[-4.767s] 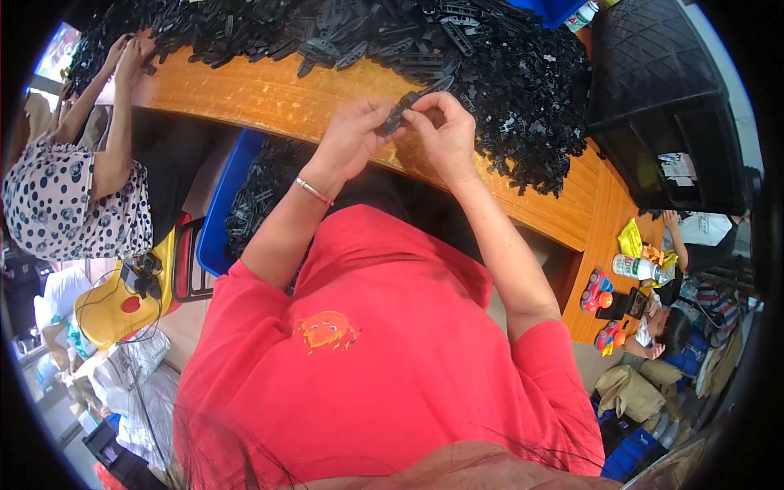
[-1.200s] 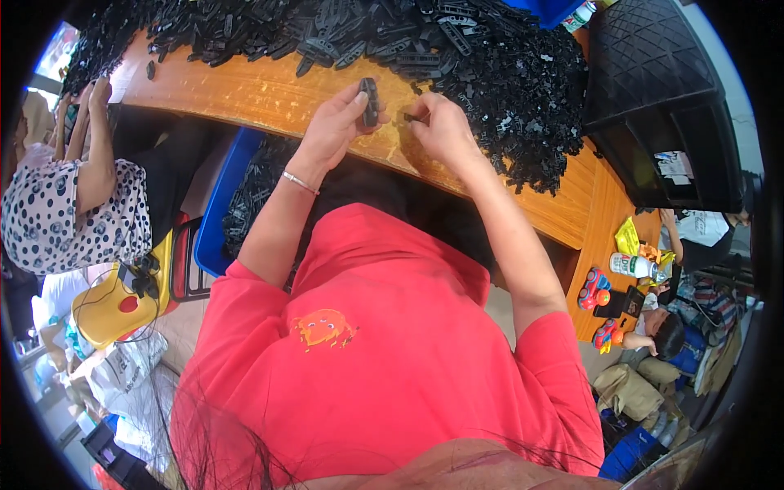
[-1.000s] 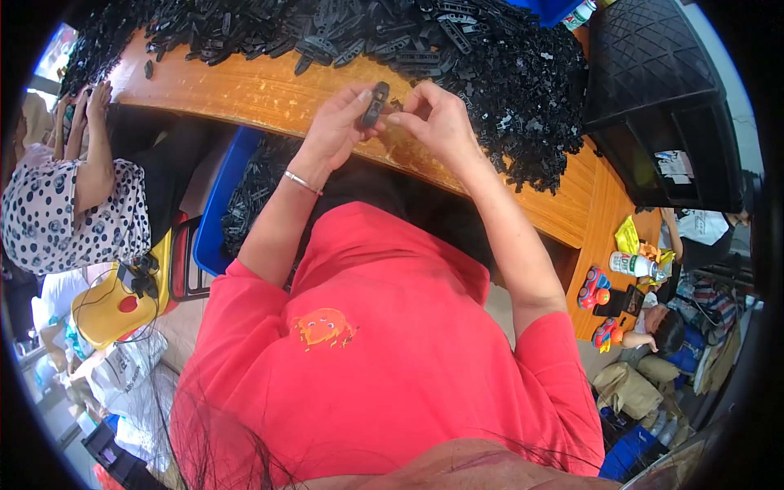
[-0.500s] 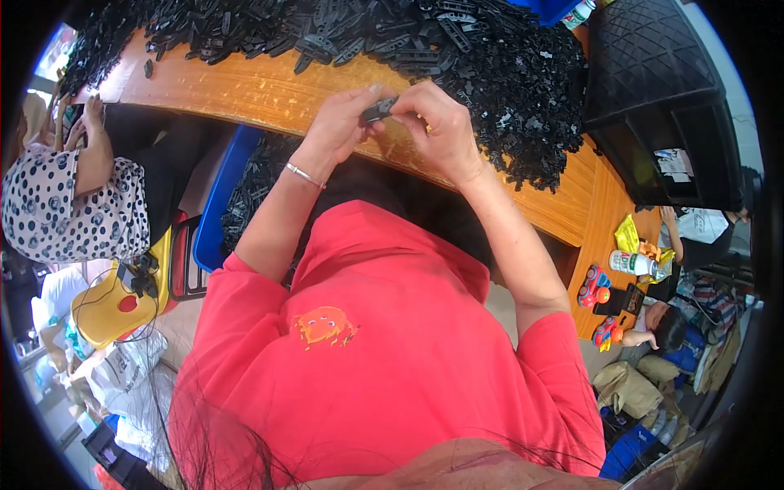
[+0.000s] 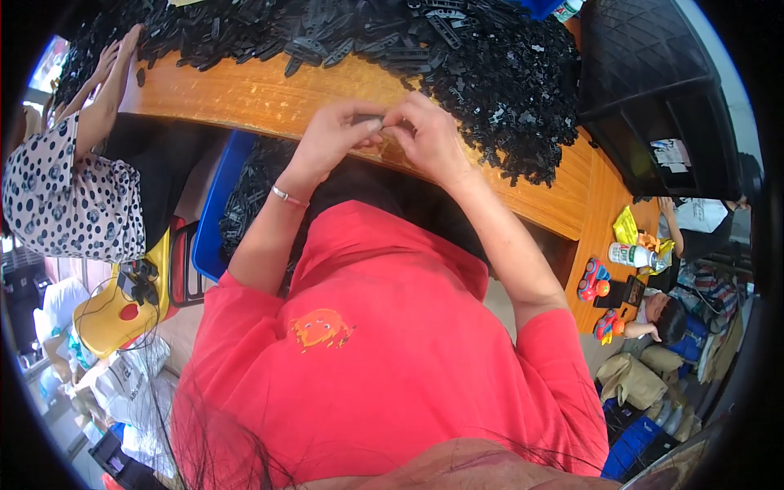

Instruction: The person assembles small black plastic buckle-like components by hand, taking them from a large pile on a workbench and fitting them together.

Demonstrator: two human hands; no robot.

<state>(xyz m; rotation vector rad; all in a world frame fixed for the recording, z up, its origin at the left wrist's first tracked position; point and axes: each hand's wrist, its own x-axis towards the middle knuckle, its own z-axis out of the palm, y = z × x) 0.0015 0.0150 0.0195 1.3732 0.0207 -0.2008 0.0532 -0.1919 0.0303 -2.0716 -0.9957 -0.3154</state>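
Observation:
My left hand (image 5: 336, 135) is closed around a small black plastic part (image 5: 369, 119) above the table's near edge. Only a dark sliver of the part shows between thumb and fingers. My right hand (image 5: 429, 137) meets it from the right, thumb and forefinger pinched at the part's end; whatever lies between those fingertips is hidden. Just beyond both hands spreads a heap of long black plastic pieces (image 5: 318, 37). To the right of my right hand lies a heap of smaller black pieces (image 5: 523, 106).
Below the wooden table (image 5: 237, 94), a blue bin (image 5: 214, 220) holds more black pieces. A black crate (image 5: 653, 106) stands at right. Toy cars (image 5: 594, 279) and a white bottle (image 5: 633, 255) sit near another person (image 5: 665, 314). A person in a dotted shirt (image 5: 73, 196) works at left.
The black part, plainly visible before, is now mostly covered by my fingers. My hands have shifted slightly and drawn together. The person at left has reached farther over the table.

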